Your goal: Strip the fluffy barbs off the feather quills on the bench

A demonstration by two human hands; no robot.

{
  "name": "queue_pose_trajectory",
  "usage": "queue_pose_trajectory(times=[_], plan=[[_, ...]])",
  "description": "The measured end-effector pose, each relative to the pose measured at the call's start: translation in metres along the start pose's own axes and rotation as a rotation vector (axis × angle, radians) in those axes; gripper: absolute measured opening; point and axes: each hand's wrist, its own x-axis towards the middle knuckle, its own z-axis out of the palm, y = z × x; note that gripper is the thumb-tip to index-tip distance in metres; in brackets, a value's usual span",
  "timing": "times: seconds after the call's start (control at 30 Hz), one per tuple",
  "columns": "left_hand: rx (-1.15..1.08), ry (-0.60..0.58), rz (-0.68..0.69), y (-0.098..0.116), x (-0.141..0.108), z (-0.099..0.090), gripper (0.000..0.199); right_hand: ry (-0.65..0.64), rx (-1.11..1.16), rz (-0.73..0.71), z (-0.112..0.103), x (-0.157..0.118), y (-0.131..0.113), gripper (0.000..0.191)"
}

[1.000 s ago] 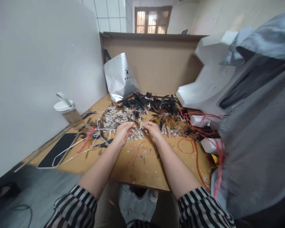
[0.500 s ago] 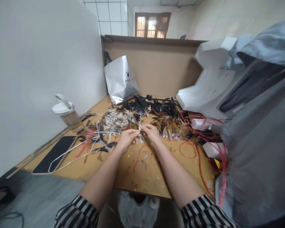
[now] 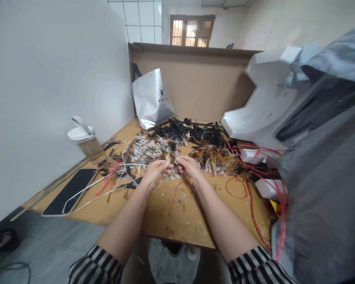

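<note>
Over the near edge of the feather piles, my left hand (image 3: 157,172) is closed in a pinch, with what it holds too small to name. My right hand (image 3: 188,167) pinches a small pale feather (image 3: 176,154), a short gap to the right of the left fingertips. Beyond my hands lie black feathers (image 3: 177,128). Pale fluffy feathers (image 3: 144,149) are heaped to the left, and brown feathers (image 3: 214,157) to the right.
Left are a lidded cup (image 3: 88,144), a dark phone-like slab (image 3: 71,191) and white strips. A silver bag (image 3: 152,98) leans at the back. Red cords (image 3: 252,213), white blocks and grey cloth (image 3: 328,189) stand right.
My hands have moved slightly apart, the left one a little to the left. The whole view has shifted slightly.
</note>
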Motion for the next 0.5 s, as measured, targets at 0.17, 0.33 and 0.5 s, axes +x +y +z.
queue_pose_trajectory(times=[0.17, 0.33, 0.5], plan=[[-0.004, -0.042, -0.03, -0.0029, 0.0006, 0.0001, 0.025, 0.013, -0.089, -0.035, -0.0002, -0.0018, 0.0007, 0.026], [0.006, -0.047, -0.01, -0.0047, 0.0011, 0.0012, 0.024, 0.018, -0.206, -0.08, 0.004, -0.0038, 0.0047, 0.025], [0.042, -0.036, 0.0, -0.0047, 0.0007, 0.0019, 0.023, 0.035, -0.262, -0.097, 0.0065, -0.0049, 0.0046, 0.022]])
